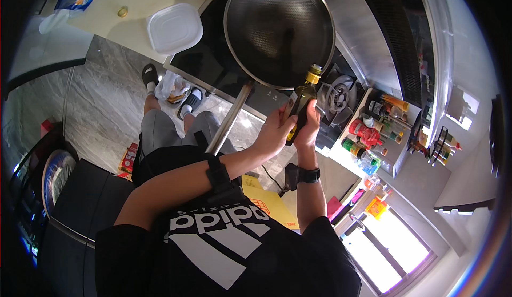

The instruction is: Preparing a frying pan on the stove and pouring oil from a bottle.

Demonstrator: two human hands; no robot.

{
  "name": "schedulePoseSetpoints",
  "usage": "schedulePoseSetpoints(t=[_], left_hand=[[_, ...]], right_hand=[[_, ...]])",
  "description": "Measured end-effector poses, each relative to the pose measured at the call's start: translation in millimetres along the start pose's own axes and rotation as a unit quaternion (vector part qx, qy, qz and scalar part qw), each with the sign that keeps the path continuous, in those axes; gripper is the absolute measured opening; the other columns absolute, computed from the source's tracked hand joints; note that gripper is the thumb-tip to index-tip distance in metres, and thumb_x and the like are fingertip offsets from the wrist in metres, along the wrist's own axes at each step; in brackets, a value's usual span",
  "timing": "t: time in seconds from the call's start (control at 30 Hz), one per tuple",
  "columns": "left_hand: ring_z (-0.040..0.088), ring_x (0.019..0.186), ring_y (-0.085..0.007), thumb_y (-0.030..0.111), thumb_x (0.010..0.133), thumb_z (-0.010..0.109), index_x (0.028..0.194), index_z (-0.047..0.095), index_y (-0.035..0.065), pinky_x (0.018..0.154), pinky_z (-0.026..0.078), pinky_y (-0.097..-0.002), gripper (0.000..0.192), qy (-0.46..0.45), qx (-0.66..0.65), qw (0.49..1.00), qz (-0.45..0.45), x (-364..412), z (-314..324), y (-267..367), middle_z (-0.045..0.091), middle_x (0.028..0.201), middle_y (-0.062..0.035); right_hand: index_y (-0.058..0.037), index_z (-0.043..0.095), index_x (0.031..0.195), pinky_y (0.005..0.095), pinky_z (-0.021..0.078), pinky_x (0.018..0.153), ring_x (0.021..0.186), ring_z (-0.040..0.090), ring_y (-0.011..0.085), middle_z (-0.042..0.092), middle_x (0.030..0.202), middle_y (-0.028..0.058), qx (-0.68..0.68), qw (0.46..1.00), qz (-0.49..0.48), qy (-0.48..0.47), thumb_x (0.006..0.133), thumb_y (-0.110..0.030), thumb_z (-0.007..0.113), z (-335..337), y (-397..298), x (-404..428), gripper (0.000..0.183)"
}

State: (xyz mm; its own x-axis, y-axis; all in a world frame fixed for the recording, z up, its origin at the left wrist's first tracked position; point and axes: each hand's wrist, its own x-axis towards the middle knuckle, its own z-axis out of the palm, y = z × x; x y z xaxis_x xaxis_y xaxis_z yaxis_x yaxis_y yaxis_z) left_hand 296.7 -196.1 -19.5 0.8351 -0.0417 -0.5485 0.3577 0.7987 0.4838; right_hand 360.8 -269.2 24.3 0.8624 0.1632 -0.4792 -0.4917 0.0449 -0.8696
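Both my hands are around a dark glass bottle (305,93) with a gold-coloured neck band, probably cooking oil. My left hand (274,131) grips its lower side, and my right hand (309,126) wraps the other side with the thumb along the glass. The bottle's neck appears over the near right rim of a large wok (280,29). A honeycomb pattern covers the wok's inside, and no food shows in it. Its long metal handle (230,117) points back towards my body. My palms hide part of the bottle.
Right of the wok is a gas burner (339,95), beside a shelf of condiment bottles (370,131). A white plastic container (175,29) sits at the cooktop's left edge; a small gold-coloured cap (122,11) lies on the counter. A plastic bag (172,87) rests between my feet. The range hood (394,29) overhangs the right.
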Motion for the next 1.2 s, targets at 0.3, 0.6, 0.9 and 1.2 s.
schedulePoseSetpoints(t=[0.3,0.6,0.9,1.2], left_hand=[[0.056,0.107,-0.0156,0.023,0.097,0.061,0.129,0.042,-0.0083,0.093,0.045,-0.0272,0.049,-0.012,0.021,1.0,0.017,-1.1,-1.2,0.0,0.058,0.116,-0.0144],[0.056,0.107,-0.015,0.022,0.098,0.059,0.129,0.043,-0.007,0.093,0.044,-0.0273,0.046,-0.033,0.012,0.999,0.007,-14.6,3.6,23.8,0.058,0.115,-0.0131],[0.05,0.119,-0.016,0.017,0.099,0.055,0.138,0.037,-0.0057,0.103,0.038,-0.0293,0.048,-0.168,0.069,0.976,0.123,-32.2,18.4,78.7,0.054,0.126,-0.0126],[0.051,0.12,-0.013,0.017,0.1,0.055,0.143,0.034,-0.0058,0.104,0.037,-0.0277,0.054,-0.294,0.196,0.916,0.192,-71.5,60.6,165.7,0.054,0.13,-0.0107]], right_hand=[[0.0027,0.055,0.102,0.0336,0.0542,0.062,0.066,0.064,0.0226,0.065,0.082,0.0164,-0.025,1.0,-0.007,-0.002,0.102,-0.049,0.038,0.0,-1.8,-1.0,0.054],[0.0021,0.056,0.104,0.0312,0.0522,0.064,0.069,0.063,0.0201,0.065,0.083,0.0138,-0.036,0.999,-0.033,0.008,0.102,-0.047,0.038,6.6,-8.2,-9.3,0.053],[0.0027,0.057,0.109,0.0285,0.048,0.072,0.076,0.061,0.0161,0.066,0.089,0.011,-0.079,0.978,-0.188,0.051,0.101,-0.045,0.041,24.0,-40.2,-28.0,0.051],[0.0025,0.057,0.112,0.0261,0.0457,0.076,0.083,0.059,0.0129,0.065,0.093,0.0076,-0.04,0.91,-0.407,0.064,0.102,-0.045,0.043,69.9,-120.5,-71.0,0.051]])
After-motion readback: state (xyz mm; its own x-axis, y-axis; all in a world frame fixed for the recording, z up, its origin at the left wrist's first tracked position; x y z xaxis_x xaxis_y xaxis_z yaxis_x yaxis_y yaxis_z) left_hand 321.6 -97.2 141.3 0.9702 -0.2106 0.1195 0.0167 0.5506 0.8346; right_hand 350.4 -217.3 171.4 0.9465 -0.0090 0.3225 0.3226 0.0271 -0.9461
